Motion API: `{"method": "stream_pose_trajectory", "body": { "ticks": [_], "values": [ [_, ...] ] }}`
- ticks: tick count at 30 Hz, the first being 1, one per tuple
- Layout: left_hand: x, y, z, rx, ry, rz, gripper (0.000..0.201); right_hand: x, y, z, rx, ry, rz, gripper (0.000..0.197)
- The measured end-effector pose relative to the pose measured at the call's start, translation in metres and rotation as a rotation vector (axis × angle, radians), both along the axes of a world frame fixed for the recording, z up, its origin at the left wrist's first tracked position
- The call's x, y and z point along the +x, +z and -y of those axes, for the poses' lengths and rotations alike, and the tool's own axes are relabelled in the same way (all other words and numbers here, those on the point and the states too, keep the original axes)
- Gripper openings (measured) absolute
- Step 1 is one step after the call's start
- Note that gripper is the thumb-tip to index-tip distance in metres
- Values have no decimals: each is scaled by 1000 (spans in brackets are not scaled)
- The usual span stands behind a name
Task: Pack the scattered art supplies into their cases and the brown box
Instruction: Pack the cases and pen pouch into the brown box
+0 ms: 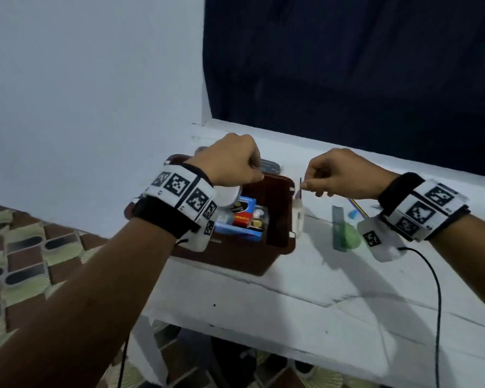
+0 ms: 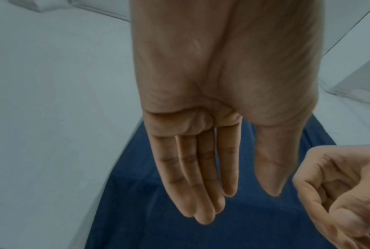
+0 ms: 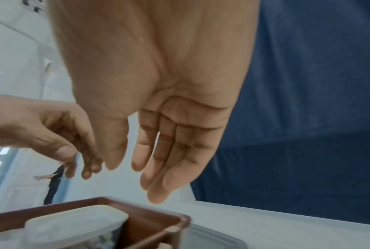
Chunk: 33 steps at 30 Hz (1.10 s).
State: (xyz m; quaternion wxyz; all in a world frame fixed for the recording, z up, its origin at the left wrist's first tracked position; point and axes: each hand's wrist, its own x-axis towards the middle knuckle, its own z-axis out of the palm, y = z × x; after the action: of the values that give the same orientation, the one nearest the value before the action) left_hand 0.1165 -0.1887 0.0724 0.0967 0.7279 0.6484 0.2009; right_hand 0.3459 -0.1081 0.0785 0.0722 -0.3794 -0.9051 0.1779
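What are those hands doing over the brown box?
A person is tidying up art supplies. Both hands hover over the brown box on the white table. The left hand holds nothing. The right hand has its fingertips close together next to something thin and dark, but I cannot tell if it grips it. A blue case already lies in the box. A green thing lies on the table beside the box, not packed yet.

Head view looks down; wrist views close along palms, sharing brown box.
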Motion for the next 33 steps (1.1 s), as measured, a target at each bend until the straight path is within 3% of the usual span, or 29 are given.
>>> {"method": "stream_pose_trajectory", "body": {
  "ticks": [7, 13, 20, 23, 27, 31, 33],
  "values": [
    [152, -1, -39, -41, -157, 52, 28, 170, -34, -1, -103, -243, -59, 18],
    [289, -34, -64, -183, -340, 61, 30, 298, -88, 15, -234, -355, -18, 22],
    [402, -100, -109, -401, -381, -151, 44, 415, -129, 9, -235, -477, 27, 16],
    [439, -131, -121, -476, -378, -285, 62, 457, -139, 0, -174, -597, 72, 14],
    [472, -147, -135, -503, -344, -403, 48, 499, -149, -22, -133, -742, 143, 41],
    [484, -151, -148, -522, -313, -464, 53, 503, -162, -37, -214, -742, 176, 61],
    [484, -148, -147, -510, -304, -474, 54, 497, -167, -43, -182, -697, 216, 61]
  ]
}}
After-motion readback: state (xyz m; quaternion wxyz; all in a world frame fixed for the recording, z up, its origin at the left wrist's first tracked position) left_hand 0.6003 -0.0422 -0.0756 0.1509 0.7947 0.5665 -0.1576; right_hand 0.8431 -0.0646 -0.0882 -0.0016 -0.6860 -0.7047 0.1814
